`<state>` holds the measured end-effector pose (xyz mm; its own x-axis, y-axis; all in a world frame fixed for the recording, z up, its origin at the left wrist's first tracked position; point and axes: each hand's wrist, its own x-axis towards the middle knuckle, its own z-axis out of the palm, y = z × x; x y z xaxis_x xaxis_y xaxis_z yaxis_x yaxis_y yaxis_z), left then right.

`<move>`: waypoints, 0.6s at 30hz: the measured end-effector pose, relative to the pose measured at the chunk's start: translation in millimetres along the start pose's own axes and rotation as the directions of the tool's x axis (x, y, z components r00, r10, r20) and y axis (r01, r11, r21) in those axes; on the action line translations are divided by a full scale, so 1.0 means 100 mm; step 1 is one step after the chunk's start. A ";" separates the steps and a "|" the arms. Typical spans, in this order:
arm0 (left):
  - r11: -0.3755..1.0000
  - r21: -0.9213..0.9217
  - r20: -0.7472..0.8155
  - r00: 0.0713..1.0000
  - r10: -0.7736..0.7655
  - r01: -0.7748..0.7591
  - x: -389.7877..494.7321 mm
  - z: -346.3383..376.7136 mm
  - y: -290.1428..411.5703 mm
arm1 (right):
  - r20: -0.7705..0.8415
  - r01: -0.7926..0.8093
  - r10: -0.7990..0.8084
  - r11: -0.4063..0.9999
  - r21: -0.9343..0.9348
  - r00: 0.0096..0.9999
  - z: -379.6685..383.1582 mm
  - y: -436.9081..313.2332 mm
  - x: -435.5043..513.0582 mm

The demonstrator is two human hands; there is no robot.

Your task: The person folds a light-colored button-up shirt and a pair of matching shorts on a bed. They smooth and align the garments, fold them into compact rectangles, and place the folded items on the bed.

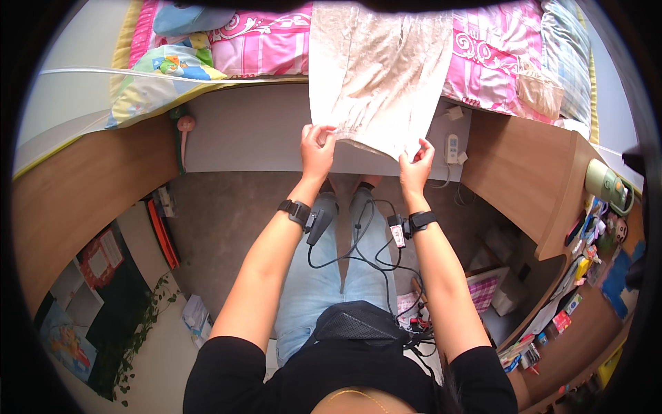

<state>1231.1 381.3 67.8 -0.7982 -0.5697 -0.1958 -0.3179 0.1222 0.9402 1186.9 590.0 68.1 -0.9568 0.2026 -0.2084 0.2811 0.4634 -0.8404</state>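
Note:
A cream, shiny velvet-like garment (382, 67) with a gathered edge lies over the pink patterned bedding (258, 44) and hangs down past the bed's edge. My left hand (317, 152) pinches the left corner of its gathered edge between thumb and fingers. At the right corner of the same edge, my right hand (416, 165) pinches the fabric. The edge is stretched between the two hands, sagging slightly in the middle. Both wrists wear black straps with small devices and cables.
Wooden panels flank the bed's front. A white remote control (452, 149) is mounted at the right below the bed. A green bottle (605, 183) stands by a cluttered shelf at the right. Cables (372, 264) hang between my forearms. A cartoon-print pillow (165, 77) lies at the bed's left.

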 end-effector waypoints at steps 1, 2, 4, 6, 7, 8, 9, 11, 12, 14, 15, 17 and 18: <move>0.999 -0.025 0.002 1.000 0.027 -0.027 0.02 0.00 0.01 | -0.010 -0.016 0.016 1.000 0.011 1.000 0.03 -0.02 0.00; 1.000 -0.002 0.022 1.000 -0.002 0.002 0.06 0.01 0.02 | -0.019 -0.018 0.019 1.000 0.025 1.000 0.06 -0.04 0.00; 1.000 -0.016 0.020 1.000 -0.019 0.019 0.09 0.01 0.01 | -0.044 -0.026 0.030 0.996 0.083 0.999 0.10 -0.07 0.01; 1.000 0.016 0.052 0.998 -0.021 0.020 0.09 0.00 0.02 | -0.060 -0.008 0.012 0.998 0.070 0.998 0.11 -0.11 0.02; 0.999 0.054 0.084 0.996 -0.008 0.003 0.09 0.00 0.03 | -0.080 -0.038 0.041 0.998 0.046 0.996 0.12 -0.15 0.02; 0.995 0.100 0.115 0.993 -0.018 0.007 0.07 0.00 0.05 | -0.055 0.023 -0.021 0.999 0.036 0.998 0.12 -0.19 0.01; 0.996 0.090 0.161 0.987 -0.001 -0.014 0.06 0.01 0.07 | -0.040 0.046 -0.045 0.999 0.012 0.998 0.13 -0.24 0.00; 0.997 0.077 0.241 0.970 0.010 -0.029 0.03 0.06 0.15 | -0.003 0.112 -0.112 0.993 -0.024 0.994 0.16 -0.35 0.00; 0.998 0.062 0.288 0.958 0.007 -0.025 0.03 0.07 0.19 | 0.052 0.084 -0.083 0.996 -0.025 0.995 0.18 -0.42 0.02; 0.994 0.083 0.344 0.938 0.033 -0.065 0.04 0.12 0.28 | 0.147 0.109 -0.113 0.993 0.036 0.983 0.24 -0.54 0.07; 0.992 0.082 0.367 0.928 0.060 -0.097 0.05 0.15 0.32 | 0.210 0.047 -0.054 0.998 0.039 0.976 0.27 -0.60 0.10; 0.953 0.114 0.399 0.891 0.216 -0.282 0.11 0.20 0.38 | 0.282 0.030 -0.070 0.989 0.143 0.957 0.35 -0.71 0.17; 0.934 0.136 0.404 0.879 0.251 -0.330 0.13 0.23 0.41 | 0.344 -0.007 -0.044 0.989 0.146 0.938 0.37 -0.76 0.21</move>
<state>1195.8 397.8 97.5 -0.9887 -0.1417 -0.0485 -0.1035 0.4127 0.9050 1143.2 527.3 109.0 -0.9351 -0.1277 -0.3304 0.2738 0.3312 -0.9029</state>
